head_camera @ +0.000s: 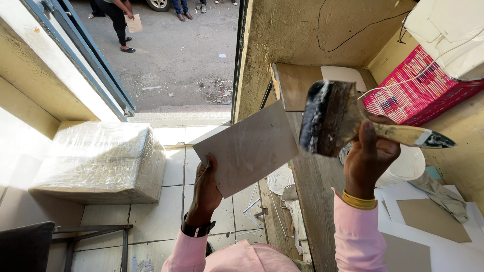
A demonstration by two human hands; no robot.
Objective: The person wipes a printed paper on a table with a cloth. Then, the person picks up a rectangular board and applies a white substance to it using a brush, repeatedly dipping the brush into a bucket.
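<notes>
My left hand (205,189) holds a flat grey board (248,147) by its lower left corner, tilted up in front of me. My right hand (369,153) grips the handle of a wide, dirty paintbrush (333,117), raised just right of the board, bristles pointing left and up. The brush handle tip sticks out to the right. Both arms wear pink sleeves; a dark watch sits on the left wrist and a yellow bangle on the right.
A plastic-wrapped carton (101,161) sits on the tiled floor at left. A wooden bench (312,186) runs below the brush, with a white bucket (406,168), pink box (418,88) and cardboard sheets (433,219) at right. People stand outside the open doorway (176,55).
</notes>
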